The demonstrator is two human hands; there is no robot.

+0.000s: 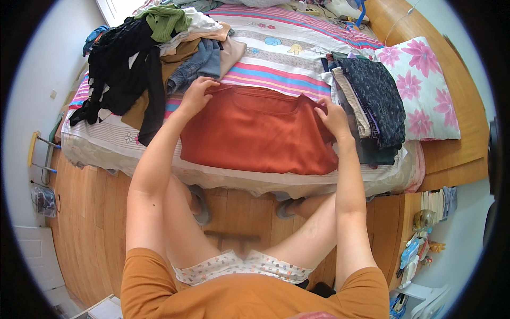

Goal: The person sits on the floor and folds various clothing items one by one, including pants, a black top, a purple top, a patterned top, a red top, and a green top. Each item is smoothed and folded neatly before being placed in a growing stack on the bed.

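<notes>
A rust-red top [259, 135] lies spread on the near side of the bed, its scooped neckline towards the far side. At its upper left corner, my left hand [199, 96] pinches the fabric between thumb and fingers. My right hand [331, 117] grips the opposite shoulder in the same way. The lower edge of the top lies along the bed's near edge. Just beyond my left hand is a heap of loose clothes with a black garment [119, 75], a green ribbed knit [169, 24] and blue denim [195, 63]. Beside my right hand rises a stack of folded clothes [370, 95].
A striped sheet [279, 75] covers the bed. At the right, a floral pillow [418, 91] leans by the wooden headboard [466, 99]. A wooden nightstand [388, 231] bears books and small items. My legs straddle the wood floor [235, 211] before the bed.
</notes>
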